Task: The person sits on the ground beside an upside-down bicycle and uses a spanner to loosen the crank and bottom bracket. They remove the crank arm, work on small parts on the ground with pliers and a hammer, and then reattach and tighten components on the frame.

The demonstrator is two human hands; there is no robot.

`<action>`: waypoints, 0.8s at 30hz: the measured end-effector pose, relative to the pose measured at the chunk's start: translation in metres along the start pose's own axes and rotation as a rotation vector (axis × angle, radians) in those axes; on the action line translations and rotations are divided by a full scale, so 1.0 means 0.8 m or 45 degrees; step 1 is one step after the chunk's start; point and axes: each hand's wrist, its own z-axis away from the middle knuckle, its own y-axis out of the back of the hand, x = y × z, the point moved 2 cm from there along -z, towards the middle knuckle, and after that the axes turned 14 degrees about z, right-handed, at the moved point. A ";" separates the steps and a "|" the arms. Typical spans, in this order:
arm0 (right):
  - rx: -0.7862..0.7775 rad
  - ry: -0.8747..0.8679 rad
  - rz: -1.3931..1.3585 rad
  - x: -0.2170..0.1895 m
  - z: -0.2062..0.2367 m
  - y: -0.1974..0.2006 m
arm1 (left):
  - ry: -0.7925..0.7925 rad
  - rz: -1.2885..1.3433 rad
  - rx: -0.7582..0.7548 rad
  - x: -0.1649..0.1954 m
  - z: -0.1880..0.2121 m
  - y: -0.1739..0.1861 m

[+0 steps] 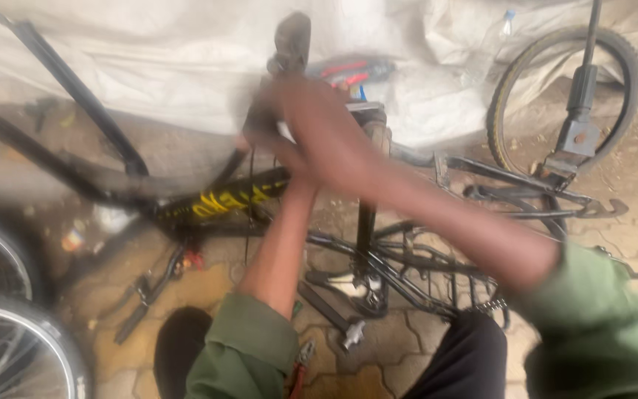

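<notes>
Both hands meet, blurred: right hand over left hand by the upturned bicycle frame's pedal; their grip cannot be told. Below-left runs the frame's black tube with a yellow label. Beneath lies a hammer.

Both hands are motion-blurred where they meet over the bicycle frame; the right hand covers the left hand, so neither grip can be told. Two wheels are cut off at the left edge.
</notes>
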 end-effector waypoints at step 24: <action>-0.141 -1.165 0.643 0.229 0.163 0.082 | 0.645 0.571 0.448 -0.043 -0.025 -0.001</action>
